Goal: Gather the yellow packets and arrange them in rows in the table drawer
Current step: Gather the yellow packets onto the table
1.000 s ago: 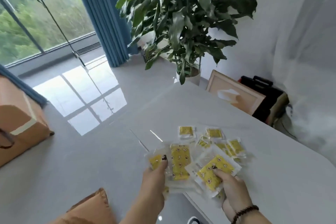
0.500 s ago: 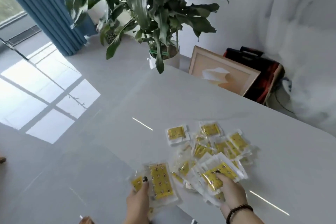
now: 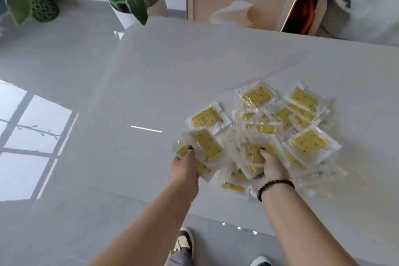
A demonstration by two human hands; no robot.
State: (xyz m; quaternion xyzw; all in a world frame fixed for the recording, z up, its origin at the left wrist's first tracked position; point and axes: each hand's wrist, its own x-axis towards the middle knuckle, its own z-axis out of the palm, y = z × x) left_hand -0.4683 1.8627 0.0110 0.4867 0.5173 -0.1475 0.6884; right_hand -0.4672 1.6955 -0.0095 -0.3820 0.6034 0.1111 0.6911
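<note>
Gathering is under way: the left hand (image 3: 186,167) and right hand (image 3: 271,168) each pinch yellow packets (image 3: 259,127) on the worktop (image 3: 194,67). Next, sweep in the loose ones; no drawer shows.

Both hands drawn in over the packet pile

The left hand (image 3: 185,169), which held its small stack of yellow packets (image 3: 204,153) apart past the counter (image 3: 194,67) near edge, now holds it against the heap's left side. The right hand (image 3: 269,168) has closed its grip on a thicker bundle (image 3: 254,157). The head camera has tilted down, so forearms and shoes (image 3: 184,242) show.
</note>
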